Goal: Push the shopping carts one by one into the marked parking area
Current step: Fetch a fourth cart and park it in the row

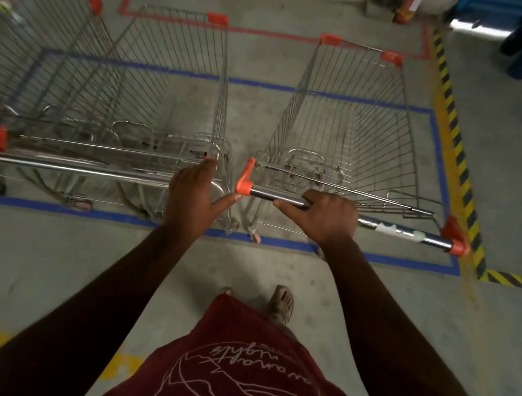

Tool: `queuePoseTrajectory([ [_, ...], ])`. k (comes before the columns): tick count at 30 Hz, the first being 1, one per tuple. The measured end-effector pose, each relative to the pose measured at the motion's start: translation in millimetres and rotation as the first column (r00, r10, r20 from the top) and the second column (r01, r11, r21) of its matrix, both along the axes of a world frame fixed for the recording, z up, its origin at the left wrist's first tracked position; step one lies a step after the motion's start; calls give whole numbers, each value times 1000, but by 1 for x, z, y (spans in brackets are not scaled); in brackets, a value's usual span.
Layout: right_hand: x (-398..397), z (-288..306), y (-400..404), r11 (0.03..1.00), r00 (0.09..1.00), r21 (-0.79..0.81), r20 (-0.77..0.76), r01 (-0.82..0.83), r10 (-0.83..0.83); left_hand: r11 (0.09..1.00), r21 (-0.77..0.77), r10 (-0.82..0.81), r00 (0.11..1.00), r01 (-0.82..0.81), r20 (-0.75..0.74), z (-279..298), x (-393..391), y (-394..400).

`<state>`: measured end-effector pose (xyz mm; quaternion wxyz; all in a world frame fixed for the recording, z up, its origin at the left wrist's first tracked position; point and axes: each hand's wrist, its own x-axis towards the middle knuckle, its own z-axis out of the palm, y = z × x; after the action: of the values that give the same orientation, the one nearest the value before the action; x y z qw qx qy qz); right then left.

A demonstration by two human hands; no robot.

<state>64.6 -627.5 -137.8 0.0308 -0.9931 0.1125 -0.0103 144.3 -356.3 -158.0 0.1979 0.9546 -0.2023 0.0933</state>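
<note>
1. Concrete floor (60,275); blue tape outline (386,259) marks the parking area, mid-frame.
2. Our right hand (330,217) wraps the right cart's handle bar (407,232); cart (352,136) sits inside the outline, slightly skewed.
3. Our left hand (192,197), fingers straight, rests on the neighbouring cart (130,93).
4. Judgement: stiff wire frame, rolls easily; steer from the bar.

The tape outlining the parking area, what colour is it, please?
Blue tape, clearest in the head view.
</note>
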Motion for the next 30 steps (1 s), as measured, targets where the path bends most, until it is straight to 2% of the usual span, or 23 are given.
queuePoseTrajectory([
  [3, 9, 2, 1, 999, 1000, 29, 21, 18, -18, 999, -43, -17, 1000, 17, -5, 10, -2, 0],
  [6, 13, 1, 0, 999, 999, 43, 48, -13, 11, 997, -31, 62, 996, -64, -65, 18, -8, -1],
  [8, 16, 1, -1, 999, 997, 40, 79, -16, 13, 998, -14, 66, 997, -66, -34, 19, -8, 0],
  [12, 18, 0, 8, 999, 999, 51, 45, -14, 12, 997, 21, 76, 997, -77, 33, 12, -6, 1],
  [17, 22, -1, 28, 994, 995, 80, 66, -77, 72, 998, -35, -50, 998, 51, 43, -2, 0, 9],
  [20, 25, -4, 30, 993, 986, 70, 146, -97, 86, 991, -62, -111, 990, 116, 86, -6, 1, 16],
  [24, 29, -8, 21, 991, 986, 76, 133, -114, 103, 984, -27, -169, 974, 175, 148, -8, 1, 21],
  [28, 32, -5, 17, 992, 992, 56, 69, -112, 108, 987, -38, -154, 982, 159, 112, -9, 3, 22],
  [30, 32, -3, 9, 980, 989, 135, 16, -146, 145, 990, -36, -136, 987, 140, 85, -11, 2, 25],
])
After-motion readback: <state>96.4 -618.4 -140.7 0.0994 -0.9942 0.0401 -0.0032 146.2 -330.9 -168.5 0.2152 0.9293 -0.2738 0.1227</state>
